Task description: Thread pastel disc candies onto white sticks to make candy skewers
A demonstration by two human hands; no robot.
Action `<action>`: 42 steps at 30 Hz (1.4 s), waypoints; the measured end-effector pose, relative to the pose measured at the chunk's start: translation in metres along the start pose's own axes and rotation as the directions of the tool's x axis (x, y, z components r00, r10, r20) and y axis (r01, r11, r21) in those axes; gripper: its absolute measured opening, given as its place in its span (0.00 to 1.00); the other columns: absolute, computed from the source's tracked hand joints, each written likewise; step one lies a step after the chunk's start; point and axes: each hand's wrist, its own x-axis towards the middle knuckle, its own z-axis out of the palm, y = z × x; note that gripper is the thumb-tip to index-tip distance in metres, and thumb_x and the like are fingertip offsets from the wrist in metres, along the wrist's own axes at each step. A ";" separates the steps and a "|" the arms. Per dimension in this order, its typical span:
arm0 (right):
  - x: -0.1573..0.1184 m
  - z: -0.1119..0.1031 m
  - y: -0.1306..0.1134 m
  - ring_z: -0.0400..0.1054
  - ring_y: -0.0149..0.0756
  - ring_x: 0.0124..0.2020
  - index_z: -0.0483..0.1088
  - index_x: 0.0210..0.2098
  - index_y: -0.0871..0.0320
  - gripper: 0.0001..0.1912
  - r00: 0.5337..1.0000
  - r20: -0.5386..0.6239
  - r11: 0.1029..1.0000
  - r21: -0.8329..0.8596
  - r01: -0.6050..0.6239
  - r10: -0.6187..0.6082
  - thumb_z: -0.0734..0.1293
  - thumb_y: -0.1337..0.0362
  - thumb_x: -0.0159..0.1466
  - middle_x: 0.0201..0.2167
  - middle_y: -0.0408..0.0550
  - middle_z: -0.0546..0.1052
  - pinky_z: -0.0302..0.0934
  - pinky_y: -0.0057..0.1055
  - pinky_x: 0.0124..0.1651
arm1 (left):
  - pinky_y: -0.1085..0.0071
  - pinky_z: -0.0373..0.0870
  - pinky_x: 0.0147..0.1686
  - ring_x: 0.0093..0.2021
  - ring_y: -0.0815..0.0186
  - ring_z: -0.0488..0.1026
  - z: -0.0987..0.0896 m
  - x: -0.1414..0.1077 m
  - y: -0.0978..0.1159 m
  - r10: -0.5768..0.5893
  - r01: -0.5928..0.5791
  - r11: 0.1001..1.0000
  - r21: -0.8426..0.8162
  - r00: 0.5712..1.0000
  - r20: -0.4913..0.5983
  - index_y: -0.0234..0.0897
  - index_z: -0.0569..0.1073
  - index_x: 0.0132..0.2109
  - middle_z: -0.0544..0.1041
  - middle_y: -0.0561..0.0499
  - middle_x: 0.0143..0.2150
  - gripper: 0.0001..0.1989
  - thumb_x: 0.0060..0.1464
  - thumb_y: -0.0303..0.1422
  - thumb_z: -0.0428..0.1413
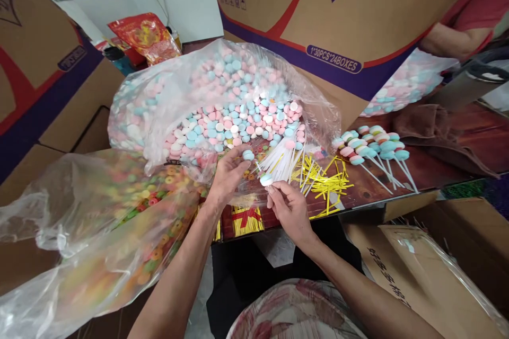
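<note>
Between the thumb and fingers of my left hand (227, 174) is a pale blue candy (248, 155), perhaps more than one pressed together. My right hand (288, 206) pinches a candy skewer (266, 179) with blue, white and green pieces at its end; most of its stick is hidden. Just beyond my hands lies a fan of white sticks (279, 160), beside a heap of gold twist ties (328, 183). Behind them an open clear bag (314, 111) spills pink, blue and white candies (226, 127).
A clear bag of colourful ring candies (159, 222) lies at left. Several filled candy skewers (374, 145) rest at right near a brown cloth (427, 130). Large cartons (286, 16) stand behind; an open cardboard box (421, 259) sits lower right. Another person's arm (453, 39) shows at upper right.
</note>
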 end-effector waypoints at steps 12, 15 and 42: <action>0.004 0.007 -0.004 0.57 0.29 0.21 0.69 0.30 0.57 0.13 0.996 0.089 0.997 -0.077 0.015 -0.008 0.64 0.57 0.68 0.19 0.38 0.65 0.53 0.27 0.26 | 0.66 0.75 0.41 0.38 0.62 0.80 -0.003 -0.026 -0.005 -0.030 0.023 0.997 -0.070 0.993 -0.114 0.35 0.77 0.46 0.82 0.49 0.38 0.19 0.45 0.35 0.63; 0.004 0.007 -0.005 0.57 0.29 0.21 0.69 0.29 0.56 0.13 0.997 0.082 0.995 -0.103 0.016 -0.007 0.63 0.58 0.68 0.18 0.38 0.65 0.53 0.28 0.26 | 0.65 0.76 0.45 0.41 0.62 0.80 -0.002 -0.028 -0.007 -0.010 0.007 1.000 -0.023 0.991 -0.133 0.34 0.77 0.48 0.82 0.46 0.41 0.20 0.46 0.34 0.63; 0.001 0.024 -0.007 0.53 0.26 0.16 0.62 0.25 0.55 0.16 0.992 0.049 0.993 -0.019 -0.119 0.120 0.63 0.57 0.67 0.17 0.37 0.63 0.47 0.25 0.19 | 0.63 0.67 0.61 0.59 0.61 0.73 -0.006 -0.059 -0.015 0.154 -0.162 0.844 0.512 0.986 0.058 0.40 0.76 0.58 0.77 0.45 0.57 0.19 0.64 0.31 0.48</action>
